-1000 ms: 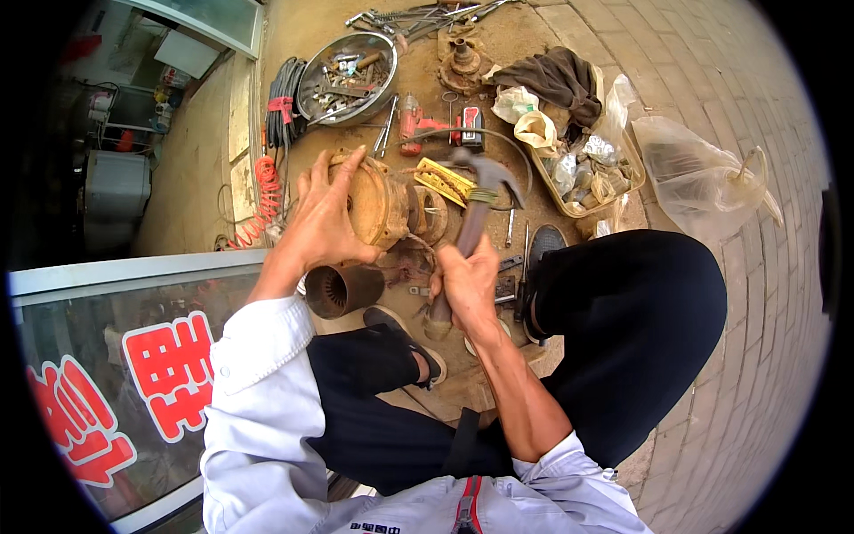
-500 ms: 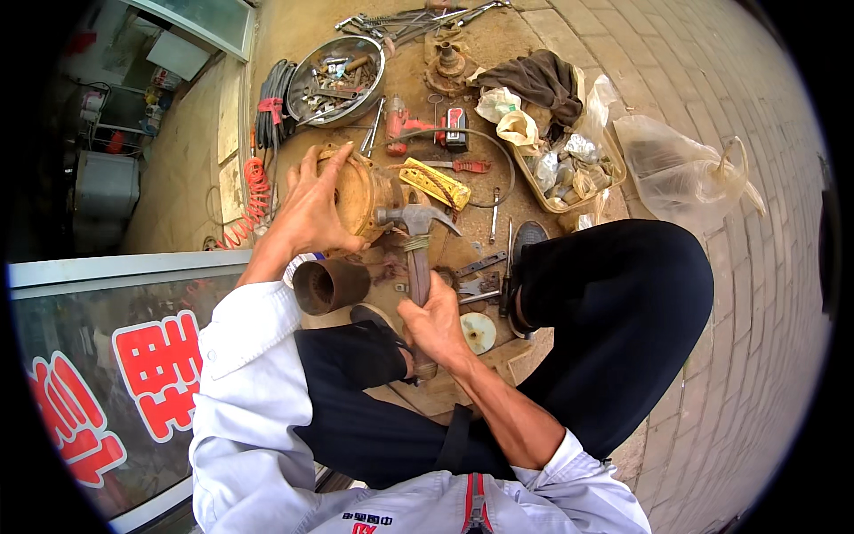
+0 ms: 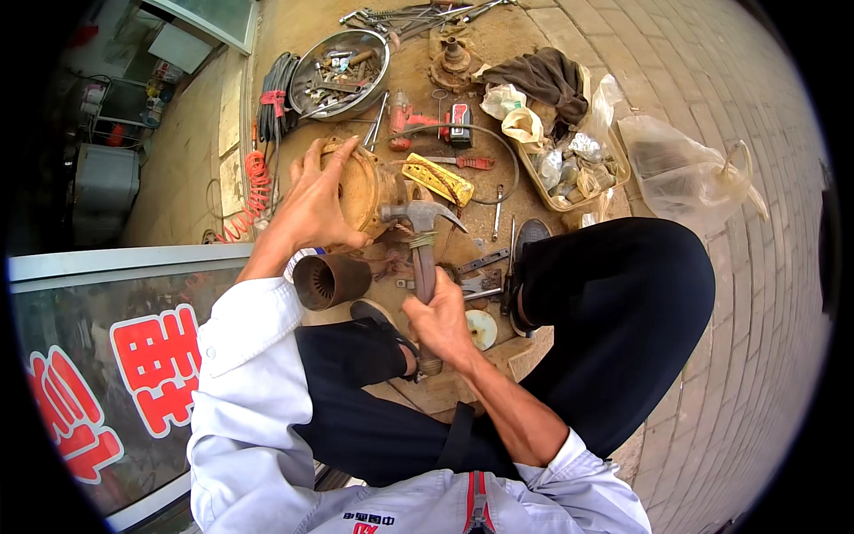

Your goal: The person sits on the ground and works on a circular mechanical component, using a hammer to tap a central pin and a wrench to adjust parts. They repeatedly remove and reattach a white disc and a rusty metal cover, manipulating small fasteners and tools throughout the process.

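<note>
Hoses lie at the far left: an orange curly hose [image 3: 256, 191] on the ground, with a bundle of black cable [image 3: 271, 89] above it. Next comes the left hand [image 3: 313, 198]. Its fingers are spread wide and press flat on a round, rusty yellow metal part [image 3: 363, 189] that stands on its edge on the ground. Just below that hand lies a dark metal tube [image 3: 329, 280] on its side. Above it all sits a round metal pan [image 3: 338, 60] full of small tools.

In the middle, the right hand [image 3: 438, 322] is wrapped tight around the handle of a claw hammer [image 3: 422, 233]. The hammer points up, and its steel head is right beside the yellow part; I cannot tell if they touch. A red drill [image 3: 411, 117] lies farther up. To the right are a tray of bits [image 3: 569, 169], a dark rag [image 3: 544, 76] and a clear plastic bag [image 3: 685, 165] on the bricks.
</note>
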`<state>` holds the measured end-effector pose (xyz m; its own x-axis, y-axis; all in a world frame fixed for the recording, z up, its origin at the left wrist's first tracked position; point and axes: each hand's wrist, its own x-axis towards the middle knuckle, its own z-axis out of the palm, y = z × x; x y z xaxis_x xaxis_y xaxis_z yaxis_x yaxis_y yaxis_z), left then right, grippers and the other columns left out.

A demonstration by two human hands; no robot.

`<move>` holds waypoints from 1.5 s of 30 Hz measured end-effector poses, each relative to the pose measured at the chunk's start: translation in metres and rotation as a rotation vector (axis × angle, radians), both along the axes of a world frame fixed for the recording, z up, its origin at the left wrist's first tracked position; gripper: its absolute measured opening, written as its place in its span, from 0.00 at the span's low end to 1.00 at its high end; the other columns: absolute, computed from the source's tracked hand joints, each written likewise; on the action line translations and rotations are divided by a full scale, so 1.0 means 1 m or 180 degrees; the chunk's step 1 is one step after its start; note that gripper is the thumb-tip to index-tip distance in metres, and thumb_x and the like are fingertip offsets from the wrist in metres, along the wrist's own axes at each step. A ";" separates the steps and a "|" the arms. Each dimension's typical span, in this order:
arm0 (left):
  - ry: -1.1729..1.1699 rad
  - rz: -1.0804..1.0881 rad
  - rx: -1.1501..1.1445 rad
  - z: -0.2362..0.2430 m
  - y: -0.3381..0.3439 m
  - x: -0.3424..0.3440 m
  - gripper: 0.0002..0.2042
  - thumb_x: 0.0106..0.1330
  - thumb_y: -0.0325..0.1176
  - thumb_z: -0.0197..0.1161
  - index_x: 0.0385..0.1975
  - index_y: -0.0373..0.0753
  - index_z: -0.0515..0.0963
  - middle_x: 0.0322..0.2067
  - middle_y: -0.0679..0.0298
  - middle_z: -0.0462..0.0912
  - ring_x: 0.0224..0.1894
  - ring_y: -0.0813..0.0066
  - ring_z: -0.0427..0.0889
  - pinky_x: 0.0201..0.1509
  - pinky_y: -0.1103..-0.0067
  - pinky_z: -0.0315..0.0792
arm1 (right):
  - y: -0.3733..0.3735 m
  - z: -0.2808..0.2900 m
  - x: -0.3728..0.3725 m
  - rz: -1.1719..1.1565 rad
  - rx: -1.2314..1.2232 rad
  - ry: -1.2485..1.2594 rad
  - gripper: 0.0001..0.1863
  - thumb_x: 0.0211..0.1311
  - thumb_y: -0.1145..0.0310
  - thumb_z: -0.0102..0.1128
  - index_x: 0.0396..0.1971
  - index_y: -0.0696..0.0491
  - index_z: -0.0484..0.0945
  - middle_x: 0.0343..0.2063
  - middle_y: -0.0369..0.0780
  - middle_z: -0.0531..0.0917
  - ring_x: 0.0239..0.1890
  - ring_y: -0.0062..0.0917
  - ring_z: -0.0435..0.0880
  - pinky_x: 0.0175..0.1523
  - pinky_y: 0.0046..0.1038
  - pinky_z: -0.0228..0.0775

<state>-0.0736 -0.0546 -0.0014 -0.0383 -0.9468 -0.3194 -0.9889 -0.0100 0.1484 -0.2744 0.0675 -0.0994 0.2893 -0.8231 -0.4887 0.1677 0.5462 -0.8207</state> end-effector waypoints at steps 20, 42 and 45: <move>0.0081 -0.0169 -0.0307 -0.010 0.001 0.003 0.68 0.25 0.42 0.85 0.78 0.53 0.55 0.73 0.27 0.51 0.71 0.20 0.56 0.73 0.48 0.63 | -0.017 -0.002 -0.007 -0.1041 0.0103 -0.0228 0.09 0.65 0.78 0.60 0.42 0.58 0.72 0.22 0.38 0.79 0.18 0.19 0.75 0.22 0.28 0.68; 0.0062 -0.0177 -0.0279 -0.010 0.000 0.003 0.68 0.26 0.42 0.85 0.78 0.53 0.54 0.72 0.26 0.51 0.71 0.17 0.55 0.73 0.47 0.63 | 0.025 -0.022 -0.009 0.0414 -0.1249 0.1785 0.13 0.71 0.74 0.58 0.43 0.60 0.62 0.27 0.58 0.81 0.27 0.55 0.83 0.35 0.46 0.74; 0.0038 -0.0108 -0.0180 -0.010 0.007 0.003 0.67 0.26 0.42 0.85 0.78 0.51 0.54 0.72 0.26 0.51 0.71 0.17 0.56 0.73 0.47 0.63 | 0.026 -0.023 -0.008 -0.0051 -0.1018 0.1330 0.15 0.71 0.72 0.58 0.44 0.61 0.61 0.28 0.61 0.80 0.29 0.60 0.82 0.35 0.49 0.74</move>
